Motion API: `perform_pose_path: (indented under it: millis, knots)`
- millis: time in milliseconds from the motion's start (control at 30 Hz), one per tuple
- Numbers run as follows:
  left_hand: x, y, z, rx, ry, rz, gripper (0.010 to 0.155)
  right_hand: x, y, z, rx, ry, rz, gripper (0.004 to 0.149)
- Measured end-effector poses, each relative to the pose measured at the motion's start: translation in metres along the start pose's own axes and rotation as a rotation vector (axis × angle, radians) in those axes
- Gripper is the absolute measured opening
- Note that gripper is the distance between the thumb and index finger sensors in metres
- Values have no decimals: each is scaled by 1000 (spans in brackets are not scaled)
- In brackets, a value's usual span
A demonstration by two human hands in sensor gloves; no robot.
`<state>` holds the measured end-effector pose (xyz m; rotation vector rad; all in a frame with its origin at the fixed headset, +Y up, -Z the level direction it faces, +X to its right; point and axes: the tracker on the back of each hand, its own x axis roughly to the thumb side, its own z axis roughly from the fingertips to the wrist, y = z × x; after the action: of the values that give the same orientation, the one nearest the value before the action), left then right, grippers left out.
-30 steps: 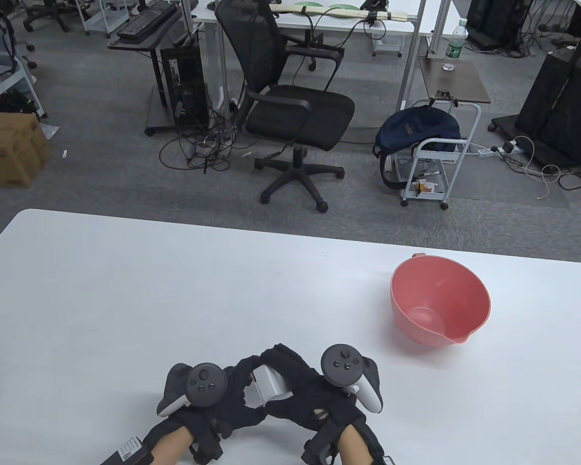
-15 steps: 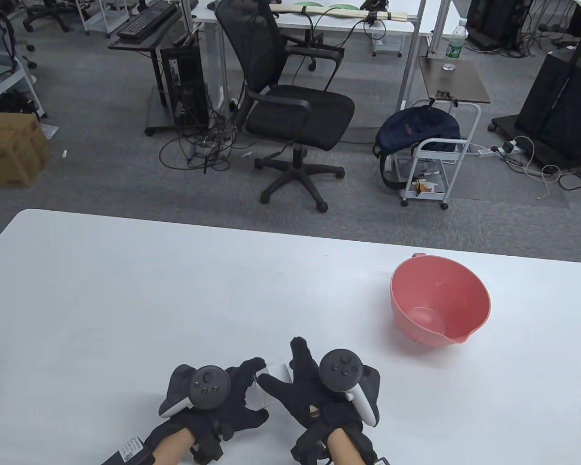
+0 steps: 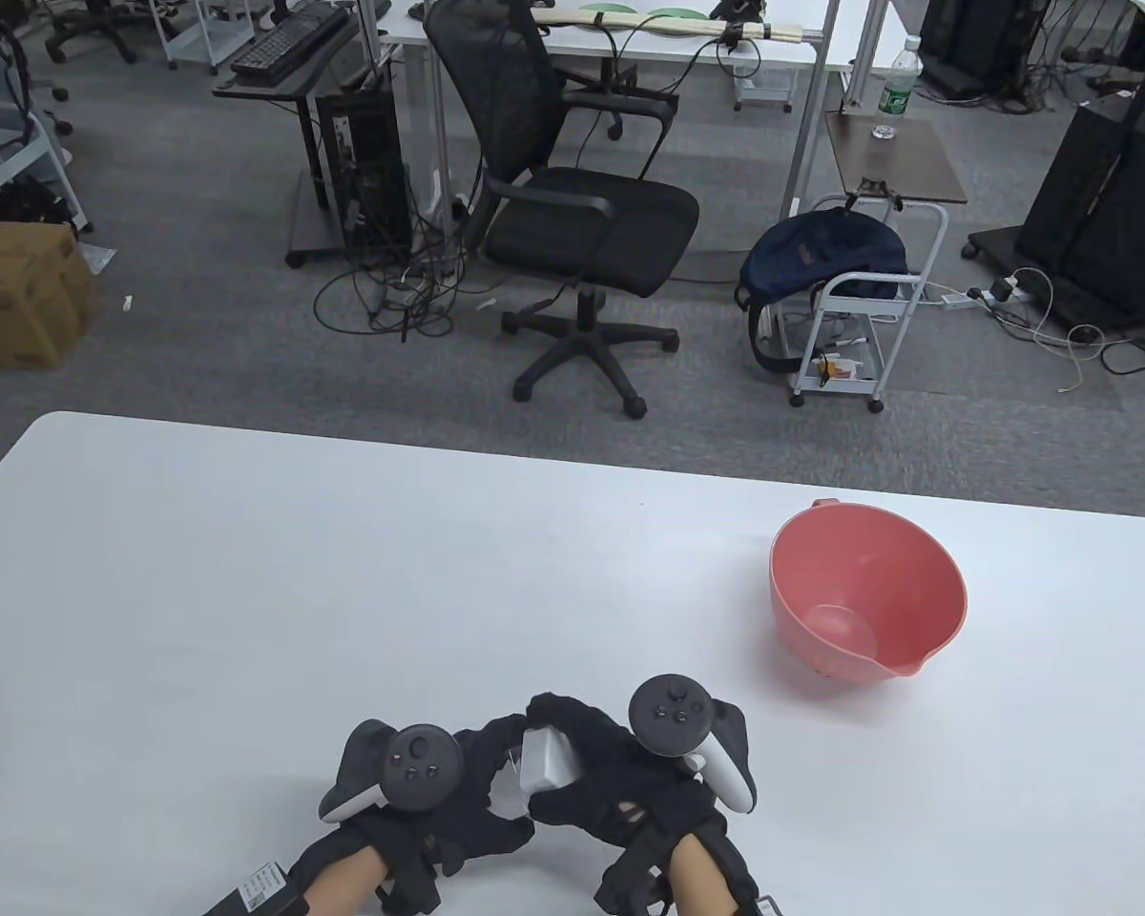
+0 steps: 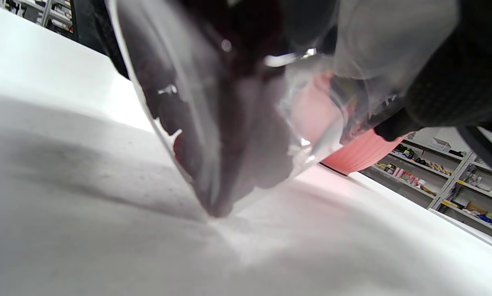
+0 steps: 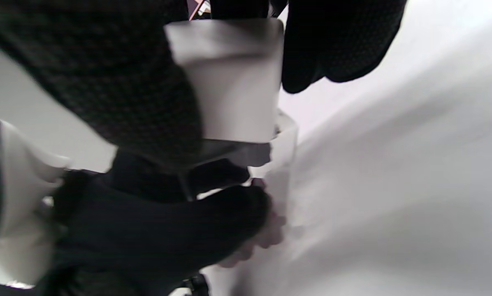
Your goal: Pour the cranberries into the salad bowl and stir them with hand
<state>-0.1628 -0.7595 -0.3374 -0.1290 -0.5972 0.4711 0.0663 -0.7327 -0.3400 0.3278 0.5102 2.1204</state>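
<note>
Both hands gripping one clear cranberry container [image 3: 546, 760] near the tabletop's [image 3: 248, 572] front edge, left hand [image 3: 458, 792] fingers curling round the body, right hand [image 3: 601, 773] fingers clamping its white lid, one pink salad bowl [image 3: 868, 601] sitting well apart.

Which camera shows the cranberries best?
Left wrist view: dark red cranberries fill the clear container, close up. Table view hides them behind both hands gripping its white lid. Right wrist view shows the lid, no berries clearly.

Clear cranberry container [image 4: 213, 123] with white lid [image 3: 546, 760], tilted, pink bowl [image 3: 868, 608] upright, apart
</note>
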Motion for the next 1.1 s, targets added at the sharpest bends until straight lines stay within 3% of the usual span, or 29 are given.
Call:
perform_pose_path:
  millis: [300,433,533,767,900,1100]
  knots:
    - [-6,4,-1,-48,-29,123,101,6,-9,3,44,-170,-22,85]
    - [-17,9,-1,-34,6,141,101,2,-32,15,-96,-176,-84,84]
    - [-22,13,1,20,36,152,100,-8,-48,25,-283,-55,-40,82]
    - [-28,22,6,118,86,180,100,-45,-72,40,-594,265,75,82]
    - [-31,25,8,154,106,191,100,-68,-85,50,-700,472,209,82]
    - [-34,29,12,182,114,202,100,-101,-98,65,-752,709,182,82]
